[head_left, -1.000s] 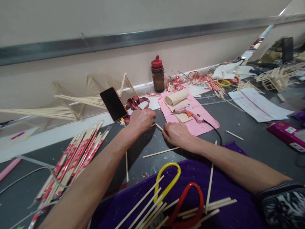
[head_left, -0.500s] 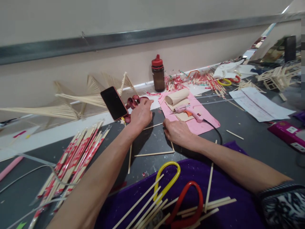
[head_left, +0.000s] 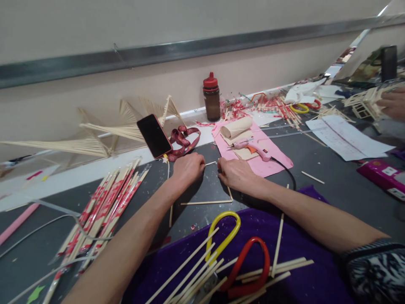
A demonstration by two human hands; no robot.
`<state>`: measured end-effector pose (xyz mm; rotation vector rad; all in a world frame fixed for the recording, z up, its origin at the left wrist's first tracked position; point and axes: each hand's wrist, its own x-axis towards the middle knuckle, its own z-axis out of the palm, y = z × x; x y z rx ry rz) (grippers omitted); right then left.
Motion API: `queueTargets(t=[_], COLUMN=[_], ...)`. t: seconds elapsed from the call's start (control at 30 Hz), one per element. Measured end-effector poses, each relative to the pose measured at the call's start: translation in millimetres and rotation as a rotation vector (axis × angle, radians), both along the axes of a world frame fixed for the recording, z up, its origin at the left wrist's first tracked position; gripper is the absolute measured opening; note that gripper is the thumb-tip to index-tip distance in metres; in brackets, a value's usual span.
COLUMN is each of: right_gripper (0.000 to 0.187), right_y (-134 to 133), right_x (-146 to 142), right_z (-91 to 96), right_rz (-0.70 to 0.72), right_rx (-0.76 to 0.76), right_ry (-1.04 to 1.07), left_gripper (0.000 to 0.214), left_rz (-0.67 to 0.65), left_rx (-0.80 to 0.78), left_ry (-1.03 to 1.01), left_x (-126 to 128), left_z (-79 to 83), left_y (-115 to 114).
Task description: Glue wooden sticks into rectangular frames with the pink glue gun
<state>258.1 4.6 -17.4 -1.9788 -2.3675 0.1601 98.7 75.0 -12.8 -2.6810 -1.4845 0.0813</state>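
Nearest, a purple cloth (head_left: 303, 245) bears scissors (head_left: 266, 266) with yellow and red handles, loose wooden sticks (head_left: 182, 266) lying around them. To the left lie bundled sticks (head_left: 104, 198) in red-and-clear wrappers. On the dark table (head_left: 202, 219) just beyond the cloth, a long stick (head_left: 205, 202) lies crosswise, its right end meeting a shorter stick (head_left: 230, 194) that runs up toward the right hand (head_left: 236, 173). The left hand (head_left: 189, 169) is apart from the right, both curled palm down, and a thin pale stick (head_left: 210, 163) lies between them, coming out from under the left with its tip just beside the right; the fingertips are hidden, so I cannot tell whether either is clamped on it. Past the right hand, a pink glue gun (head_left: 257, 150) rests on a pink sheet (head_left: 275, 162), near a brown roll (head_left: 237, 127). Beyond the left hand are a phone (head_left: 155, 137) and a dark red ribbon (head_left: 182, 145). Farther back, a red-capped bottle (head_left: 211, 99) stands upright near the wall (head_left: 158, 17), and at far right another person's hand (head_left: 392, 105) is beside a stick frame (head_left: 363, 103)
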Motion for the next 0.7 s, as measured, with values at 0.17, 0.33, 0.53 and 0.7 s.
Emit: queueTargets(t=[0.17,0.33,0.53,0.7], right_gripper=[0.025,0.025,0.027,0.025], right_y=[-1,-2,-1,-2], right_x=[0,-1,-1,-1], right_z=[0.8,0.3,1.3,3.9], right_rz=[0.017,0.024,0.004,0.046], right_rx=[0.016,0.037,0.017,0.027], right_ry=[0.028,0.028,0.007,0.02], left_gripper=[0.03,0.03,0.029,0.032], left_rz=[0.031,0.025,0.014,0.034], left_rx=[0.035,0.102,0.03,0.041], left_ry=[-0.014,-0.073,0.018,0.058], left_x=[-7,-7,3,4], left_z=[-2.0,-1.8,3.3,6.1], left_y=[-3,-5,-1,0])
